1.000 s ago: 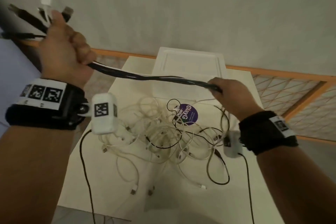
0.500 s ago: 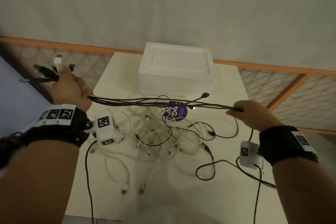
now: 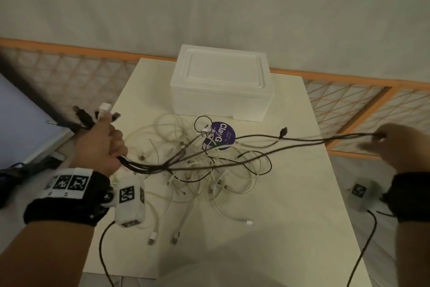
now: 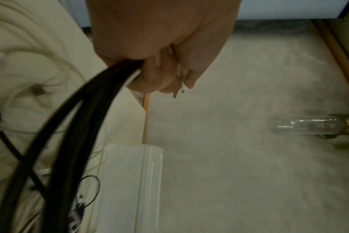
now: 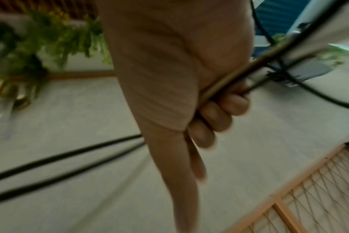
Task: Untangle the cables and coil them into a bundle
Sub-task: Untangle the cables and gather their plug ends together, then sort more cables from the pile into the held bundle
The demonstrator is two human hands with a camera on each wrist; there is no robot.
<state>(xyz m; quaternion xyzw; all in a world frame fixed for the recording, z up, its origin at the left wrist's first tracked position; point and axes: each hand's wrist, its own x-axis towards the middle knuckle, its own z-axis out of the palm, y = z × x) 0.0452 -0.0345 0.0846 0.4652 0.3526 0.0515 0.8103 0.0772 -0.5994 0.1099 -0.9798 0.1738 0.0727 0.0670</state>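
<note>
A handful of black cables [image 3: 232, 158] stretches in the air from the left hand's [image 3: 100, 144] fist to the right hand's [image 3: 395, 144] grip. Plug ends stick out beyond the left fist. Below the held span, a tangle of white cables [image 3: 186, 170] lies loose, with thin black loops running through it.

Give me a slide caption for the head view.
Left hand and right hand stretch black cables above the tangle.

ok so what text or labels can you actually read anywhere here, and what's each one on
"ClayG": white letters on the round purple sticker lying among the cables on the table.
Smaller lines beside it on the same sticker: too small to read.
Square black-and-white code markers on the left wristband: patterns only, no words.
</note>
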